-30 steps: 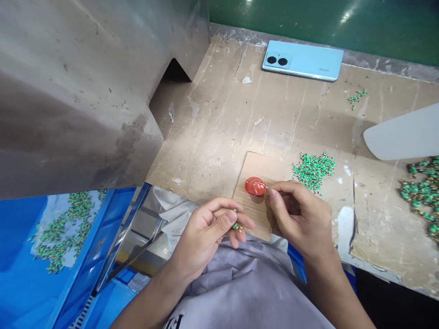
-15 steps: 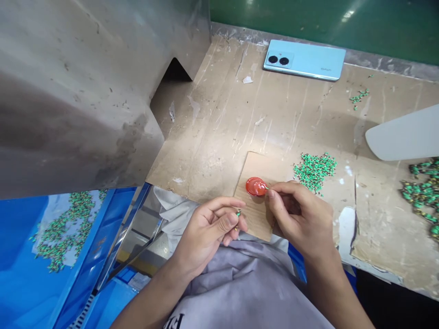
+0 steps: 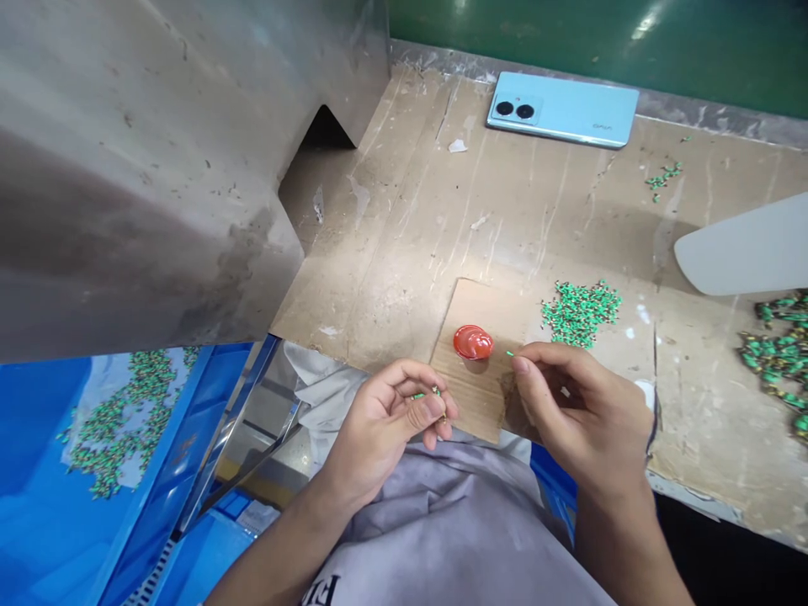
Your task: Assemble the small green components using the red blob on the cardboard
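Observation:
My left hand (image 3: 392, 412) is closed with its palm up, holding small green-and-gold parts (image 3: 437, 392) between thumb and fingers. Thumb and forefinger of my right hand (image 3: 577, 414) pinch a tiny green piece (image 3: 510, 353), its tip pointing left over the cardboard's right side. Between the hands, a small red dish (image 3: 473, 342) with glossy red contents sits on a piece of corrugated cardboard (image 3: 483, 295). Just beyond my right hand lies a loose pile of small green pieces (image 3: 581, 313); the hand is apart from the dish.
A light blue phone (image 3: 568, 109) lies at the back of the worktable (image 3: 391, 278). Larger green-and-gold parts (image 3: 776, 362) are heaped at right, near a pale rounded object (image 3: 751, 248). Sheet metal (image 3: 157, 185) stands at left, above a blue bin (image 3: 38, 421) holding more parts.
My right hand has drawn back to the right, away from the red dish, with the green piece still pinched. The left fingers have curled a little more around their parts.

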The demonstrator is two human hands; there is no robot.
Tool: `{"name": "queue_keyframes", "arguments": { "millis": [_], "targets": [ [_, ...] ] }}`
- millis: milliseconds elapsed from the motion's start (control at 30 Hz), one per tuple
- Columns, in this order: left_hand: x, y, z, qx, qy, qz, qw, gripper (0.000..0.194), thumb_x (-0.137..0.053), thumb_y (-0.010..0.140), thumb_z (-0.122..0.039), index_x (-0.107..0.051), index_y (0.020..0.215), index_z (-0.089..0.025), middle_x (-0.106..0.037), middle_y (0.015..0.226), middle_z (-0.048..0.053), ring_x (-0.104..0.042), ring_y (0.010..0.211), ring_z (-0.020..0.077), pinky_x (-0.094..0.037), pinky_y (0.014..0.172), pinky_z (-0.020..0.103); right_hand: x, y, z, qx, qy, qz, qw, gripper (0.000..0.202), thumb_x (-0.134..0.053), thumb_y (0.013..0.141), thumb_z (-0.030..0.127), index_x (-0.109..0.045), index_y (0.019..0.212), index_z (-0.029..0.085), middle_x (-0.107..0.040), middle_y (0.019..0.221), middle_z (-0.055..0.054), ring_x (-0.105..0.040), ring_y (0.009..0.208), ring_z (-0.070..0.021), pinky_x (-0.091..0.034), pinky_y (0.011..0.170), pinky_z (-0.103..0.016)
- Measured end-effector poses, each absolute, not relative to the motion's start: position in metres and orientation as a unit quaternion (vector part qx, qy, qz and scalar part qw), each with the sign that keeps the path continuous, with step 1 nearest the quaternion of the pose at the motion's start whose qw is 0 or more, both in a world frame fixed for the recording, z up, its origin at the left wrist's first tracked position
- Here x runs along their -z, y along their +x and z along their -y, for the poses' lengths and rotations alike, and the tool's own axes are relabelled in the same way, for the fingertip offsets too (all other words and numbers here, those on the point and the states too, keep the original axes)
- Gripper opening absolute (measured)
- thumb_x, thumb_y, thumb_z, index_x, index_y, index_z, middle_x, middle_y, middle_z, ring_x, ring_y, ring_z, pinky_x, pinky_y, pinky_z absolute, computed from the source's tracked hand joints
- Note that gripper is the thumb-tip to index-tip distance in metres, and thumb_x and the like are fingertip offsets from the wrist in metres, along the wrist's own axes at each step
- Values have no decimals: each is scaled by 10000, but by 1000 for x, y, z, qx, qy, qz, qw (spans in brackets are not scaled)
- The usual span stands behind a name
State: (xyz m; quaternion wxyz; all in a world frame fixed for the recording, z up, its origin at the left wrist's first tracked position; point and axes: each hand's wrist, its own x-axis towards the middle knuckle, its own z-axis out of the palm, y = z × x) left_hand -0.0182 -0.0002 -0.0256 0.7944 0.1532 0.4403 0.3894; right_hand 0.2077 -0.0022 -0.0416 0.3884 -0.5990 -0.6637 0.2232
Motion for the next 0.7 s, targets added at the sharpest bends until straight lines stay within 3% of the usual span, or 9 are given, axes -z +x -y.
{"name": "queue_keyframes", "arguments": {
  "millis": [200, 400, 567, 700],
  "targets": [
    [30, -18, 3, -402, 186, -451, 775, 364, -1091, 792, -389, -843, 920, -156, -843, 793, 49, -764, 660, 143, -600, 611, 217, 41, 227, 7, -186, -610, 697, 328, 64, -688, 1103, 238, -723, 1052, 255, -787, 815, -3, -660, 564, -149, -550, 576, -286],
    [31, -15, 6, -396, 199, -454, 773, 287, -1048, 861, -352, -834, 919, -169, -848, 832, 36, -779, 657, 124, -599, 613, 187, 41, 221, 7, -194, -600, 699, 338, 88, -703, 1091, 229, -725, 1011, 259, -725, 726, 24, -621, 527, -147, -508, 538, -289],
    [30, -17, 5, -390, 224, -479, 754, 342, -1048, 850, -428, -859, 956, -163, -844, 819, 59, -757, 676, 143, -602, 620, 207, 43, 213, 1, -166, -587, 719, 333, 94, -676, 1097, 198, -715, 1031, 253, -707, 748, 13, -655, 596, -158, -501, 568, -299],
    [31, -21, 7, -393, 230, -496, 740, 313, -1075, 814, -395, -880, 923, -176, -840, 812, 49, -719, 679, 120, -577, 624, 177, 45, 221, 1, -137, -563, 754, 309, 112, -693, 1084, 153, -693, 1026, 249, -667, 750, 24, -644, 616, -146, -491, 580, -288]
  ]
}}
